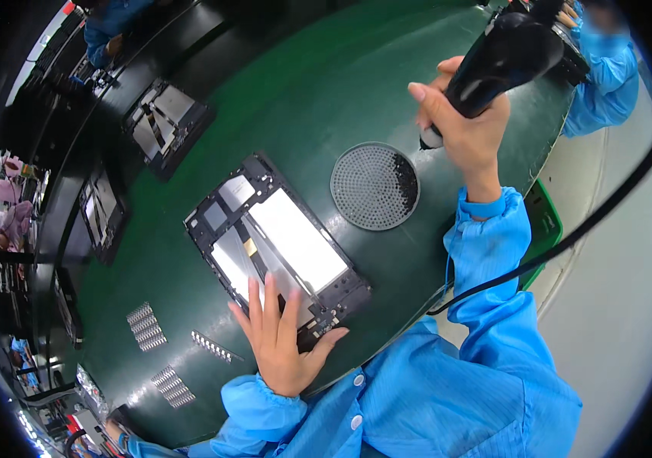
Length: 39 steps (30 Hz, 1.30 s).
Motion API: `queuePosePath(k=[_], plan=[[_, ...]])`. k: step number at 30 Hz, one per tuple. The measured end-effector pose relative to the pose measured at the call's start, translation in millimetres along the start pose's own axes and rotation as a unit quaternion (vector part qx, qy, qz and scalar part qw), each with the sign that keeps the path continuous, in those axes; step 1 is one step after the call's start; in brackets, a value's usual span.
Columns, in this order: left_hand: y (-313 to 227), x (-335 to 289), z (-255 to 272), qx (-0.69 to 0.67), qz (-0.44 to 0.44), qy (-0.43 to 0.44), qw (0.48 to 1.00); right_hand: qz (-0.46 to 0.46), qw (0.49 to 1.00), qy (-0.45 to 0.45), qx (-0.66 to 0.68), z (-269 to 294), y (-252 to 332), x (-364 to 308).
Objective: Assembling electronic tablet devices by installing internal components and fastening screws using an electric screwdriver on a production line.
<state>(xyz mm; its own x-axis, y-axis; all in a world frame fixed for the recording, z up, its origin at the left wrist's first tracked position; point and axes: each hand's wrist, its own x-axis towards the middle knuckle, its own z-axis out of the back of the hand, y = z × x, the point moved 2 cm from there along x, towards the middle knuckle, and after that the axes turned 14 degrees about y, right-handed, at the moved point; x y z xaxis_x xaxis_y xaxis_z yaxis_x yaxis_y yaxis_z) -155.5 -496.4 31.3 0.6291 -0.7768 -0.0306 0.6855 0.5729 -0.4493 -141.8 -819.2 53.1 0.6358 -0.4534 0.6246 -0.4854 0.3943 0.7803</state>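
My left hand lies with fingers spread on the lower end of an opened tablet, whose white battery panels and dark flat cable show. My right hand is wrapped round a black electric screwdriver. Its tip slants down beside the right rim of a round grey perforated screw tray. Small black screws are heaped along the tray's right side. The tray sits to the right of the tablet, apart from it.
Two more opened tablets are at the far left. Small metal parts in strips lie left of my left hand. A black cable crosses my right sleeve. A green bin stands below the table edge. Co-workers in blue sit nearby.
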Motion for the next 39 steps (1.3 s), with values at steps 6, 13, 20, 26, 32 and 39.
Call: queuePosePath(k=[6,13,20,26,32,39], plan=[[-41,116,6,0.071,-0.148,0.106,0.981,-0.047,0.998,-0.025,-0.036,31,-16,2],[-57,189,-19,0.116,-0.215,0.195,0.95,-0.052,0.998,-0.014,-0.026,40,-18,7],[-76,151,-38,0.15,-0.024,0.089,0.984,-0.023,1.0,0.019,0.004,40,-13,13],[-63,139,-36,0.104,-0.044,0.068,0.991,-0.008,0.997,0.059,0.051,19,6,13],[-61,130,-37,0.099,-0.076,0.081,0.989,-0.064,0.984,0.116,0.122,-6,11,9],[-54,176,-38,0.105,-0.157,0.064,0.98,-0.064,0.981,0.115,0.141,-1,1,9]])
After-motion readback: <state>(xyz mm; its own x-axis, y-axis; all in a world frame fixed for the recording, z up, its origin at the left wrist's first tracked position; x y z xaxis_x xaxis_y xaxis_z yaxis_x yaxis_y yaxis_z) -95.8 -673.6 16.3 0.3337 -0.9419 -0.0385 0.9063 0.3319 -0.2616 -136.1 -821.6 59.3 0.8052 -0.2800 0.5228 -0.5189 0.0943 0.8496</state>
